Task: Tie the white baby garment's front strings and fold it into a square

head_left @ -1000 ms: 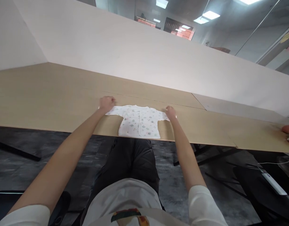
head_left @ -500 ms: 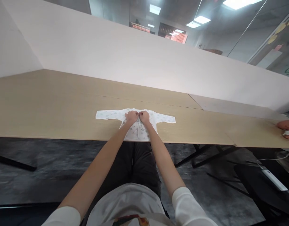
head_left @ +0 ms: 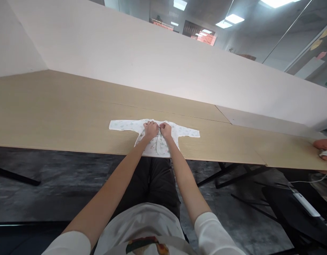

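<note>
A small white baby shirt [head_left: 165, 144] with a fine coloured print lies flat on the table, its sleeves spread to both sides and its hem at the front edge. My left hand [head_left: 151, 129] is closed at the front opening near the neckline, with fingers bent on the cloth. Close beside it, my right hand [head_left: 165, 129] pinches the other side of the opening between thumb and finger. Whatever fastening lies between the fingertips is too small to make out. Below the hands, the front placket runs down to the hem.
The long wood-coloured table [head_left: 67, 109] runs along a white partition [head_left: 131, 60] with glass above. Orange and white items [head_left: 324, 145] sit at the far right end. A white power strip [head_left: 306, 204] rests on a black chair [head_left: 283, 209] at the lower right.
My hands have moved slightly apart at the neckline, the left one turning more over the cloth. The shirt stays in place, while the camera view has shifted a little.
</note>
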The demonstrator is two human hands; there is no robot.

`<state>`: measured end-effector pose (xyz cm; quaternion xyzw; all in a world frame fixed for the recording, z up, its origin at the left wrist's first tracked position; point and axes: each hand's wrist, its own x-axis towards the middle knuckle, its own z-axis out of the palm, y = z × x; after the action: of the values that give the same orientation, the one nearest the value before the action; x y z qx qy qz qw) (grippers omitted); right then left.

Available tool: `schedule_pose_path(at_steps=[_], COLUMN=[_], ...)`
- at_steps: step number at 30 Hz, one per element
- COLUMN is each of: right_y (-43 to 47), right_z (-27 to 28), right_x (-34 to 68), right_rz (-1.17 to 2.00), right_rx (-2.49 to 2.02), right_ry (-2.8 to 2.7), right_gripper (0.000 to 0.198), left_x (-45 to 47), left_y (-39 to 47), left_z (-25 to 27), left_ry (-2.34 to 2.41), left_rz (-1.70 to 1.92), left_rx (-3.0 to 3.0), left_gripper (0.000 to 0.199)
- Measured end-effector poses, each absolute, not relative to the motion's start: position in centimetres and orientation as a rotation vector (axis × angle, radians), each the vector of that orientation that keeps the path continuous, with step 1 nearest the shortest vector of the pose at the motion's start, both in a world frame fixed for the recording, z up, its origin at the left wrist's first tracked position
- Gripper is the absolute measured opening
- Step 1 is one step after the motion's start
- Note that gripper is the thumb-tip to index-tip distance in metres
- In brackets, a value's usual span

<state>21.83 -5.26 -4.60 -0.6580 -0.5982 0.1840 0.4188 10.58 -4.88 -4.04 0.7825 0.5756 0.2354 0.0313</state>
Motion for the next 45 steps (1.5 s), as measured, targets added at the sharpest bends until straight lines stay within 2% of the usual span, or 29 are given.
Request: schedule_pose_path(at_steps=[14,24,29,34,45], right_y=[-5.1,-3.9,-4.3,-7.2,-8.8], right_z=[-4.6,-5.3,-4.7,-4.4,-4.7], right_x=[21.9,22.9,23.0,23.0,23.1], right_rz=[0.507,0.553,0.567,0.578,0.578], right_rx=[-1.629,-1.579,-1.643,-1.604,-1.445], right_ry=[-1.373,-1.139,-1.246,-1.497,-1.569], right_gripper=[0.03,0.049,0.04,0.027,0.023], left_x=[10.3,8.4,8.2,8.2,8.0], left_y=[-4.4,-5.1,-6.2,-6.3,-5.7], left_z=[-4.2,-3.2,-3.3,-4.1,-5.3], left_ry=[1.594,1.437,1.418,1.448,1.33], left_rz=[0.739,0.704,0.657,0.731,0.939], left_rx=[2.422,2.418,2.437,2.375,2.329], left_gripper=[0.034,0.039,0.027,0.026,0.021])
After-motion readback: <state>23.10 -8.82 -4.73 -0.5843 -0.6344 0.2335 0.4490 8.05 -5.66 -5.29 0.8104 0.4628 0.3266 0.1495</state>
